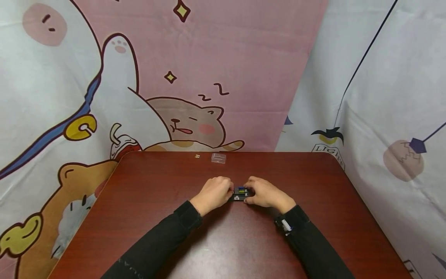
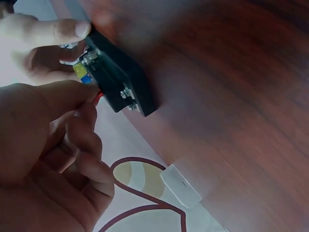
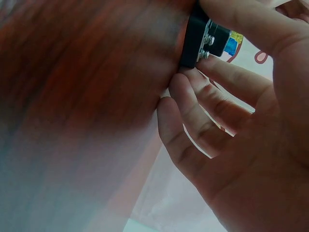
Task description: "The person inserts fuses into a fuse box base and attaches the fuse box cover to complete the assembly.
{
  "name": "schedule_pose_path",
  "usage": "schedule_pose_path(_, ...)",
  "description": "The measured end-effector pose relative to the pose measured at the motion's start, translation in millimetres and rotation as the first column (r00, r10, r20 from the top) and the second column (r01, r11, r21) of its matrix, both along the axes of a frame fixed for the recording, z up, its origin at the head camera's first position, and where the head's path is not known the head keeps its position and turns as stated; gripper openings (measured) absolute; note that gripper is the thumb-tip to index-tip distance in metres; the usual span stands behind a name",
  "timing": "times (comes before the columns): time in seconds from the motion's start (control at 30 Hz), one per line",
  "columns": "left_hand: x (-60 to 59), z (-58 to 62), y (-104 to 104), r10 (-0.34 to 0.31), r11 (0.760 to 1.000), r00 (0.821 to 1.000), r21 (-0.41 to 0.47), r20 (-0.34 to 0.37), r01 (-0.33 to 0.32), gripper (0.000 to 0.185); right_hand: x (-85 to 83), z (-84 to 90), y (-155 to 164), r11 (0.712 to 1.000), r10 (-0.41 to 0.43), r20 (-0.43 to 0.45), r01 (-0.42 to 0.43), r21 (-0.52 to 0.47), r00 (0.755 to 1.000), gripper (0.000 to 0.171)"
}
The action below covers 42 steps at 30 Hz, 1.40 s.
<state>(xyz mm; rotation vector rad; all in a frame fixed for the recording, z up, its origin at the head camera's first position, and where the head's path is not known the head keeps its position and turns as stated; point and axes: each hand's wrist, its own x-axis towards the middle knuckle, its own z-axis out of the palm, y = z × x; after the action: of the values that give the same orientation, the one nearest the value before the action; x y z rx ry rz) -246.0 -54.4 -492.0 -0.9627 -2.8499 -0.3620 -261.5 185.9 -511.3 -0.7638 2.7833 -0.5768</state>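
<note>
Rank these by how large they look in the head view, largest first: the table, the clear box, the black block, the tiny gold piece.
1. table
2. black block, though both hands cover part of it
3. clear box, lying farther back, so its rank against the block is unsure
4. tiny gold piece

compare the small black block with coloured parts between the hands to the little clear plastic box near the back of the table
The black block is dark and opaque, with blue and yellow parts on it; the clear plastic box is see-through. The block sits mid-table, gripped by the left hand and the right hand; the box lies untouched near the far edge. Both rest on the dark red wooden table.
</note>
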Motion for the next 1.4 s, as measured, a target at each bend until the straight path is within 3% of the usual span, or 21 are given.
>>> schedule_pose_path(0.17,-0.7,-2.5,1,-0.028,0.999,0.998,-0.024,-0.047,0.027,0.010,0.8,-0.3,2,1.000,0.008,-0.012,-0.008,0.002,1.000,0.046)
schedule_pose_path(0.43,-4.2,-4.5,-7,-0.054,0.998,0.999,0.017,-0.007,0.054,0.006,1.6,0.5,3,1.000,0.006,0.002,-0.006,-0.013,1.000,0.045)
schedule_pose_path(0.67,-8.5,-8.6,-21,-0.043,0.998,0.998,0.040,-0.055,0.046,0.013,1.0,1.2,4,1.000,0.015,-0.002,-0.015,-0.002,1.000,0.047)
schedule_pose_path(0.8,-16.4,-7.9,-33,0.018,0.999,0.998,0.041,-0.068,-0.015,0.019,1.0,0.6,3,1.000,0.017,-0.002,-0.017,0.001,1.000,0.049)
schedule_pose_path(0.97,-32.2,-10.8,-56,0.143,0.990,0.989,0.025,-0.045,-0.142,0.023,0.7,-0.4,3,1.000,0.022,-0.003,-0.022,0.001,1.000,0.050)
schedule_pose_path(1.17,-49.2,-12.8,-84,0.271,0.962,0.963,0.039,0.018,-0.271,0.025,1.0,-0.6,3,1.000,0.021,0.001,-0.021,0.007,1.000,0.051)
schedule_pose_path(1.4,-70.3,-6.1,-106,0.388,0.918,0.919,0.066,0.071,-0.392,0.027,2.7,1.2,3,1.000,0.010,0.009,-0.010,-0.001,1.000,0.050)
